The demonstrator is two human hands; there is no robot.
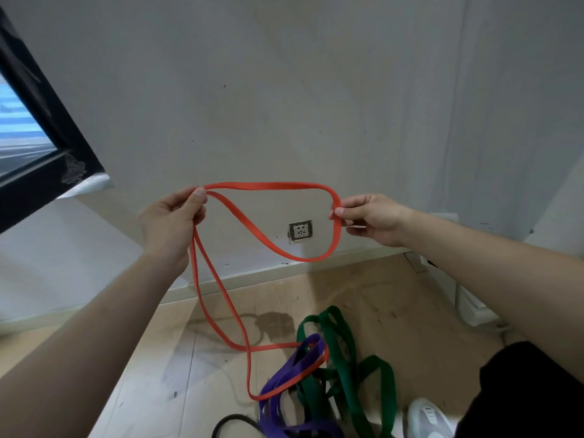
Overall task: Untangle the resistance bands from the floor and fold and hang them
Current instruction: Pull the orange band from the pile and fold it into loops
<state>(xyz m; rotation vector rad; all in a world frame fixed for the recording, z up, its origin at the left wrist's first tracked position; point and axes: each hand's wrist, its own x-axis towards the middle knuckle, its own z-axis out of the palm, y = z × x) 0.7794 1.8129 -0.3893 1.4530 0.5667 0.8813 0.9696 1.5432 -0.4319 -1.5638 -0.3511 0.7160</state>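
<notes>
Head cam is the only angle, so here goes: the person has the orange band (268, 185) lifted up in front of the wall, stretched between both hands. Left hand (172, 216) has its fingers curled round a bunch of strands, thumb on top, with two lengths dropping from it toward the floor (142, 358). Right hand (369, 218) pinches the far end of the upper loop between thumb and fingertips, so both hands are grasping the same band and neither is loose. Between the hands the band makes one teardrop loop that sags in front of the wall socket (300, 230). The low end of the orange isn't free though; it runs down and passes through the loop of the purple band (314, 339), which lies in a heap with the green band (387, 399) and what looks like a black band (235, 416) at the bottom edge. A light shoe (426, 418) sits just beside that pile. My read is that this is the untangle step for the first band, with the folding only half set up and nothing hung yet. I can't see any hook or rail in frame. Next move, I'd guess, is to lift or draw the orange tail out of the purple loop without dragging the whole heap along. These bands are grippy and stretchy, so a hard yank would probably just tighten things.
</notes>
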